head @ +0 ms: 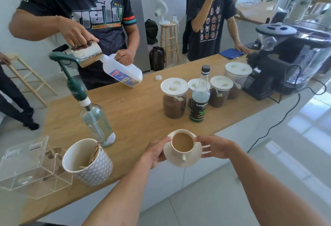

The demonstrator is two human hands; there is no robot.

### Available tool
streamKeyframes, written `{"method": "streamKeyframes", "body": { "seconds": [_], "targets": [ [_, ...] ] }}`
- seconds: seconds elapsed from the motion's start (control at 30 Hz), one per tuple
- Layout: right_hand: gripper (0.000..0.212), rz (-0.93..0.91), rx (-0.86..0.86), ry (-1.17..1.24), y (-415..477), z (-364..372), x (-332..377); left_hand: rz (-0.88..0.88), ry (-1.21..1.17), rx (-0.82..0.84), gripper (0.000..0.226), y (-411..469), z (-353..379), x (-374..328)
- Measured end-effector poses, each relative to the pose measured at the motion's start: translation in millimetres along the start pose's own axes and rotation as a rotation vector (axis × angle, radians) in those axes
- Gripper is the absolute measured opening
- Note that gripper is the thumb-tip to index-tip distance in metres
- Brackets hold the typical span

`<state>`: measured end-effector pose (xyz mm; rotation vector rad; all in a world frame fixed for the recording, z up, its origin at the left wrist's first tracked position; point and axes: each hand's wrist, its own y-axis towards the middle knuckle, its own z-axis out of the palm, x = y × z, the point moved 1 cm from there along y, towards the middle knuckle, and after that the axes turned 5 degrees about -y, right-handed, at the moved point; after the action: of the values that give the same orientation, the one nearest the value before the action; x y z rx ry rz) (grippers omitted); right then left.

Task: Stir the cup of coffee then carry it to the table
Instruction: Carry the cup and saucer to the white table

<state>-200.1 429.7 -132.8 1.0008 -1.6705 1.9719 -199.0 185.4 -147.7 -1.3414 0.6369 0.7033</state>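
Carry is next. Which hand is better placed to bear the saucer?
Right hand, slightly: fingers spread under the saucer, thumb on its rim. Left hand grips the opposite rim; keep both on.

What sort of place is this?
Likely a coffee bar or barista training counter: a coffee grinder and lidded jars of ground coffee stand on the wooden counter, and a person opposite holds a steel pitcher and milk jug.

On the wooden counter (136, 111), a white diamond-patterned ceramic mug (89, 164) stood near left beside a clear acrylic box (26, 168); white-lidded clear jars of brown grounds (174, 105) sat farther right.
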Motion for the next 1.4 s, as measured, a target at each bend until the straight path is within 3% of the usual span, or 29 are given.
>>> {"method": "streamKeyframes", "body": {
  "seconds": [0.57, 0.83, 1.03, 1.17, 1.3, 1.4],
  "targets": [
    [0.027, 0.004, -0.265, 0.314, -134.4, -136.1, -123.1, -0.015, 0.262, 0.249, 0.045, -19.6, 201.5, 50.3],
    [0.016, -0.02, -0.412, 0.395, -215.6, -212.0, -183.6, -0.027, 0.326, 0.422, 0.065, -46.5, 324.3, 79.8],
    [0.02, -0.044, -0.528, 0.478, -271.5, -264.5, -232.3, -0.035, 0.388, 0.544, 0.079, -64.8, 415.2, 103.2],
    [0.016, -0.06, -0.588, 0.532, -302.8, -287.7, -262.6, -0.042, 0.433, 0.595, 0.067, -75.6, 464.3, 119.7],
    [0.015, -0.06, -0.657, 0.59, -334.9, -309.2, -291.8, -0.036, 0.518, 0.664, 0.034, -84.9, 514.5, 136.6],
    [0.017, -0.069, -0.717, 0.652, -354.6, -323.3, -312.5, -0.033, 0.579, 0.711, 0.04, -90.4, 550.1, 146.6]
  ]
}}
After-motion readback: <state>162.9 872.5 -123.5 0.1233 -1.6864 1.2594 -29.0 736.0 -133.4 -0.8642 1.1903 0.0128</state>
